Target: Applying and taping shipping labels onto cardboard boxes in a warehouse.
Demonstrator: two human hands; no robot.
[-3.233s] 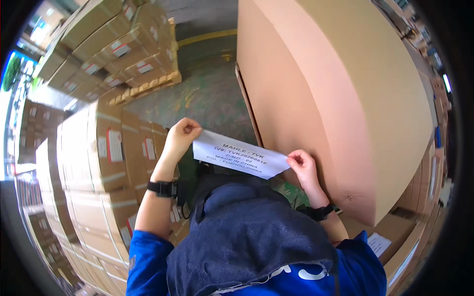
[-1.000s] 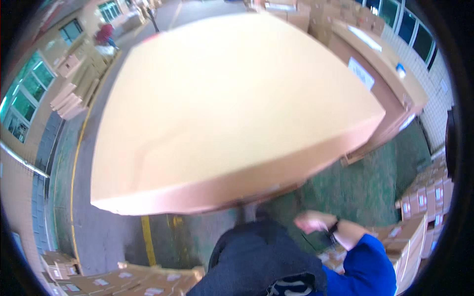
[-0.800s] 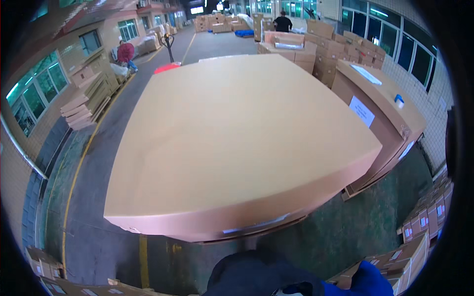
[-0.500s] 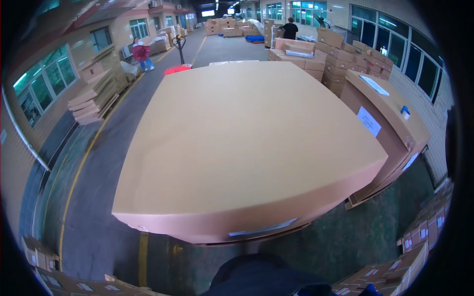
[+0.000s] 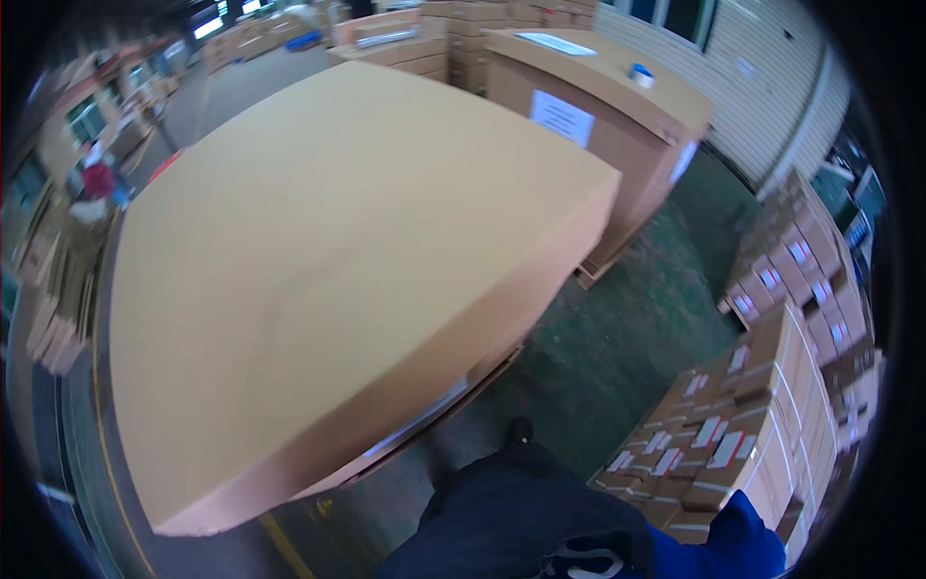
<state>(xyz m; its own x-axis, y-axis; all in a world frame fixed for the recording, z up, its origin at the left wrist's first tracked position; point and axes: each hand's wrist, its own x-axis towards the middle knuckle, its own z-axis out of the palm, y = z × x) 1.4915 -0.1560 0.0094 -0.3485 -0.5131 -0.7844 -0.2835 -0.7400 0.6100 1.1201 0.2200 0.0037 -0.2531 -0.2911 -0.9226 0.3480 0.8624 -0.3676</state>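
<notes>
Head view: a large cardboard carton (image 5: 357,280) fills the left and middle, its long near edge slanting from lower left to upper right.
White label (image 5: 417,419) follows that slant on its near side; another carton (image 5: 632,159) stands beyond, strapped boxes (image 5: 748,410) lower right; hands out of view, state unknown.
</notes>
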